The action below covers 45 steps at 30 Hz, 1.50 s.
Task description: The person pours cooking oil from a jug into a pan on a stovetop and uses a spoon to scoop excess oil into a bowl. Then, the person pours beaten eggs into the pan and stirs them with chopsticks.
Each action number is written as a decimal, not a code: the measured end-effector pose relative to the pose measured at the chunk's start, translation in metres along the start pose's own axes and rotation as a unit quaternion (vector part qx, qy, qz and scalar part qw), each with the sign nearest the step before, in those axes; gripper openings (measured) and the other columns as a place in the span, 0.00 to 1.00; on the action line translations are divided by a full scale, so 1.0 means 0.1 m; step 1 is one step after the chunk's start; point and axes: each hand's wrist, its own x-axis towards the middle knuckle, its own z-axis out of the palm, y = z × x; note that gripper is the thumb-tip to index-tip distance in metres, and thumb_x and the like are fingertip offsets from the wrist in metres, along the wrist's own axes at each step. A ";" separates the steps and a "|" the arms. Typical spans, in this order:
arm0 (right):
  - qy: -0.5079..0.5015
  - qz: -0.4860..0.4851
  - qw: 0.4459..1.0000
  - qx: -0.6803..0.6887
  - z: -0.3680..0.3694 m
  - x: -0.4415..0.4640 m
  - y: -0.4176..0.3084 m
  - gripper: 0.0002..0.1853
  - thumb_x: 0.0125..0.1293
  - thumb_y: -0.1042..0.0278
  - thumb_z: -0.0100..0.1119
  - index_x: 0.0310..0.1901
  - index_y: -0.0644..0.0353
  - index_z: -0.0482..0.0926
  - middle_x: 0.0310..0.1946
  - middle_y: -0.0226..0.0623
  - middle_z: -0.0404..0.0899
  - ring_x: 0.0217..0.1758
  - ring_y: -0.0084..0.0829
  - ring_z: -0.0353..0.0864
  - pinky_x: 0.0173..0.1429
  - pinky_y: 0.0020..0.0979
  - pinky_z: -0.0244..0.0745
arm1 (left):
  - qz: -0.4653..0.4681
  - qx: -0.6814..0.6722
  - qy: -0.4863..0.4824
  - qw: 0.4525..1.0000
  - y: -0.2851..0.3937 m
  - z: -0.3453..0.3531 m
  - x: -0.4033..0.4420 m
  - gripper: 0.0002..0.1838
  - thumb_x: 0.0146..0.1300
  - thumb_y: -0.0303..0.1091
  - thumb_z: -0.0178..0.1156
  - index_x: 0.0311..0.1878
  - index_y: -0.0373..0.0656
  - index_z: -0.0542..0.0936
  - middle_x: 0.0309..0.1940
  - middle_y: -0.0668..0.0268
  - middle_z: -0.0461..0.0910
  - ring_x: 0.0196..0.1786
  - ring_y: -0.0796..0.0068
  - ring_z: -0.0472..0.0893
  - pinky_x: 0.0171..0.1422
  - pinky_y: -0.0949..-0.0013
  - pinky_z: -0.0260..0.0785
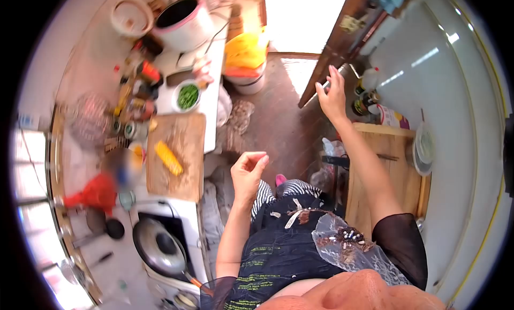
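Observation:
My left hand (249,176) is held in the air in front of my body, its fingers curled in and the thumb against them; nothing shows in it. Farther out on the right, my right hand (333,97) is raised with its fingers apart, holding nothing, near the edge of a wooden door (327,69). To the left of my left hand, a wooden cutting board (191,144) lies on the white counter and bears a yellow oblong food, perhaps a corn cob (168,158). A white bowl of chopped greens (188,96) stands just beyond the board.
A lidded pan (160,246) sits on the stove at lower left. Bottles and jars (140,90) crowd the counter's wall side, with a rice cooker (184,23) at its far end. A bin with an orange bag (245,55) stands on the floor. At right is a wooden cabinet (364,187).

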 end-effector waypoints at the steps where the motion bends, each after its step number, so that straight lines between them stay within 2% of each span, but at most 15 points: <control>1: 0.017 -0.002 1.000 -0.016 -0.02 0.24 0.07 0.34 0.57 0.72 0.60 0.65 0.64 0.58 0.64 0.48 0.58 0.59 0.41 0.69 0.61 0.34 0.69 | -0.015 0.007 -0.015 1.000 0.03 0.08 0.14 0.08 0.57 0.24 0.65 0.40 0.36 0.80 0.31 0.69 0.80 0.36 0.82 0.78 0.44 0.78 0.69; 6: 0.070 0.115 0.985 -0.111 0.22 1.31 0.87 0.41 0.58 0.61 0.61 0.68 0.66 0.52 0.66 0.50 0.56 0.52 0.35 0.76 0.55 0.31 0.72 | -0.003 0.028 -0.067 0.997 0.19 0.48 1.00 0.12 0.66 0.37 0.57 0.35 0.37 0.80 0.25 0.65 0.80 0.32 0.80 0.78 0.46 0.74 0.68; 14: 0.107 0.172 0.977 -0.061 0.59 1.85 1.00 0.43 0.55 0.76 0.59 0.68 0.66 0.44 0.59 0.57 0.61 0.29 0.40 0.78 0.38 0.35 0.75 | 0.062 0.131 -0.146 0.979 0.51 1.25 2.77 0.21 0.68 0.36 0.53 0.62 0.39 0.68 0.55 0.61 0.74 0.57 0.74 0.71 0.64 0.70 0.59; 15: 0.126 0.154 0.978 -0.059 0.64 1.88 1.02 0.42 0.55 0.75 0.59 0.68 0.66 0.46 0.60 0.59 0.60 0.30 0.39 0.79 0.38 0.36 0.75 | 0.059 0.138 -0.164 0.975 0.53 1.43 2.98 0.21 0.68 0.36 0.53 0.62 0.39 0.68 0.55 0.61 0.74 0.57 0.74 0.71 0.64 0.70 0.59; 17: 0.055 0.187 0.981 0.016 0.56 2.00 1.01 0.43 0.56 0.69 0.57 0.69 0.63 0.44 0.69 0.54 0.49 0.55 0.54 0.72 0.53 0.41 0.74 | 0.085 0.126 -0.197 0.969 0.56 1.79 3.32 0.24 0.68 0.34 0.52 0.65 0.39 0.64 0.56 0.60 0.72 0.59 0.72 0.70 0.65 0.69 0.59; 21: 0.016 0.155 0.983 0.093 0.13 2.28 1.19 0.23 0.59 0.71 0.53 0.58 0.56 0.68 0.53 0.46 0.73 0.46 0.47 0.78 0.48 0.40 0.75 | 0.136 0.178 -0.209 0.952 0.55 2.54 3.91 0.33 0.65 0.33 0.57 0.69 0.40 0.54 0.64 0.56 0.60 0.66 0.65 0.62 0.68 0.65 0.56; 25: 0.076 0.178 0.980 0.049 -0.16 2.28 2.45 0.12 0.59 0.71 0.54 0.44 0.57 0.78 0.38 0.39 0.80 0.38 0.41 0.80 0.42 0.37 0.76 | 0.228 0.290 -0.127 0.921 0.29 3.09 4.39 0.40 0.61 0.35 0.63 0.69 0.33 0.50 0.64 0.54 0.57 0.65 0.68 0.61 0.65 0.70 0.59; 27: 0.115 0.207 0.970 -0.061 -0.27 2.17 3.28 0.09 0.59 0.69 0.54 0.41 0.54 0.80 0.36 0.40 0.80 0.36 0.41 0.80 0.39 0.36 0.76 | -0.023 0.333 -0.096 0.938 0.31 3.31 4.52 0.34 0.60 0.37 0.64 0.61 0.27 0.59 0.54 0.54 0.70 0.51 0.72 0.72 0.56 0.72 0.66; 29: 0.100 0.314 0.941 -0.076 -0.40 2.08 4.12 0.09 0.60 0.65 0.53 0.40 0.54 0.80 0.35 0.41 0.81 0.38 0.47 0.79 0.42 0.41 0.75 | 0.293 0.264 -0.021 0.919 0.06 3.58 4.70 0.17 0.60 0.34 0.64 0.41 0.26 0.77 0.40 0.55 0.80 0.39 0.72 0.78 0.52 0.70 0.68; 30: 0.090 0.365 0.923 -0.081 -0.52 2.06 4.44 0.09 0.61 0.62 0.53 0.40 0.54 0.79 0.34 0.42 0.81 0.38 0.48 0.79 0.43 0.44 0.74 | 0.247 0.292 0.015 0.924 0.13 3.77 4.66 0.17 0.60 0.35 0.64 0.40 0.25 0.77 0.39 0.54 0.81 0.38 0.72 0.79 0.51 0.70 0.69; 33: 0.078 0.473 0.866 -0.143 -0.77 2.06 5.41 0.10 0.61 0.60 0.54 0.37 0.55 0.79 0.33 0.45 0.81 0.39 0.49 0.79 0.43 0.46 0.74 | 0.129 0.221 0.107 0.961 0.06 3.99 4.81 0.21 0.61 0.36 0.64 0.45 0.24 0.75 0.42 0.52 0.80 0.42 0.69 0.79 0.51 0.68 0.72; 35: 0.085 0.518 0.838 -0.148 -0.92 2.07 6.00 0.12 0.62 0.58 0.52 0.38 0.56 0.78 0.34 0.47 0.80 0.41 0.51 0.79 0.45 0.47 0.73 | 0.250 0.269 0.202 0.908 -0.19 3.74 5.14 0.25 0.61 0.38 0.64 0.50 0.24 0.71 0.47 0.50 0.77 0.45 0.68 0.78 0.53 0.66 0.72; 40: 0.101 0.568 0.801 -0.160 -1.09 2.04 7.23 0.16 0.63 0.54 0.53 0.40 0.59 0.75 0.36 0.50 0.81 0.43 0.52 0.79 0.47 0.47 0.72 | 0.280 0.335 0.249 0.865 -0.20 3.52 5.36 0.33 0.59 0.42 0.65 0.58 0.26 0.64 0.55 0.46 0.72 0.52 0.63 0.75 0.59 0.63 0.69; 42: 0.130 0.597 0.771 -0.177 -1.06 2.01 7.64 0.24 0.62 0.49 0.52 0.47 0.64 0.70 0.39 0.56 0.79 0.46 0.54 0.78 0.50 0.47 0.72 | 0.206 0.377 0.329 0.841 -0.16 3.47 5.38 0.40 0.58 0.55 0.62 0.59 0.27 0.64 0.57 0.46 0.70 0.56 0.59 0.73 0.63 0.60 0.64; 45: 0.108 0.675 0.711 -0.163 -1.06 1.98 8.13 0.33 0.60 0.43 0.53 0.51 0.69 0.64 0.42 0.61 0.77 0.48 0.55 0.77 0.52 0.47 0.71 | 0.194 0.379 0.208 0.880 -0.07 3.27 5.47 0.41 0.62 0.57 0.56 0.62 0.28 0.60 0.61 0.46 0.66 0.58 0.59 0.71 0.64 0.60 0.64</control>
